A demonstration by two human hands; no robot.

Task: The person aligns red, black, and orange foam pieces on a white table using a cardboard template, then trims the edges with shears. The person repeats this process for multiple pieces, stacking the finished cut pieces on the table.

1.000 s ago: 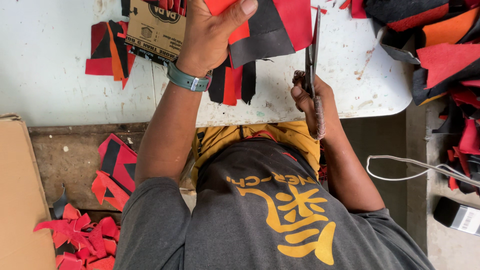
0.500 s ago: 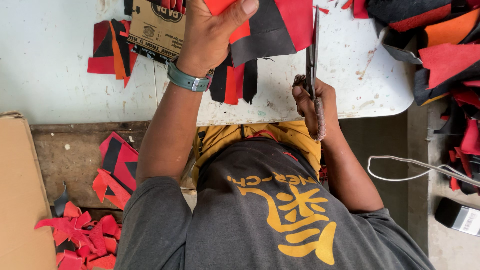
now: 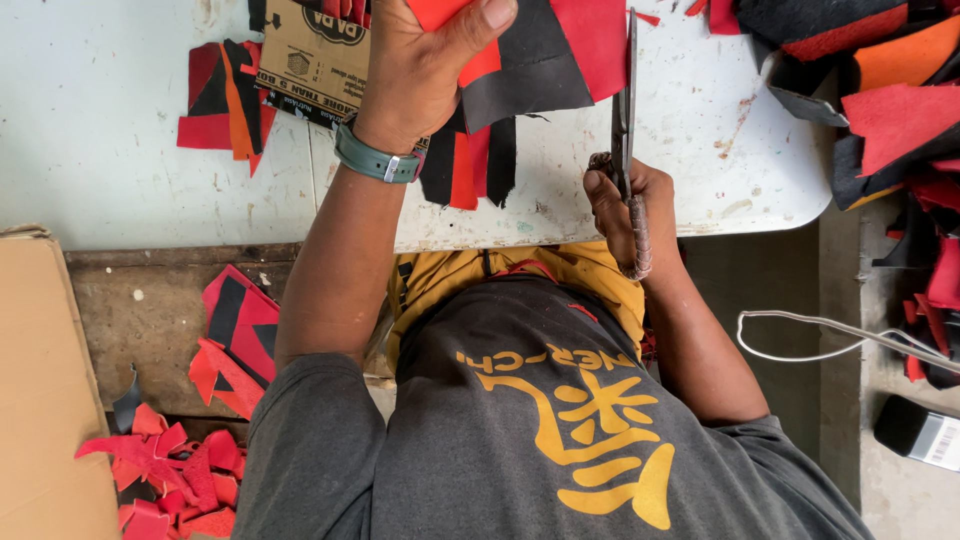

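I see the left hand [image 3: 425, 60] gripping a layered piece of red and black leather-like sheet [image 3: 545, 50], thumb pressed across its top, holding it above the worn white tabletop [image 3: 120, 190]. A grey-green wristwatch [image 3: 378, 162] sits on that wrist. The right hand [image 3: 625, 205] is closed round the wrapped handles of long dark metal scissors [image 3: 626, 110], whose blades stand upright just beside the sheet's right edge; I cannot tell whether they touch it. Narrow red and black strips [image 3: 470, 165] hang below the sheet. A brown cardboard box [image 3: 315, 55] lies left of the hand, with more scraps [image 3: 225, 100] beside it. Red offcuts [image 3: 170, 470] litter the floor lower left.
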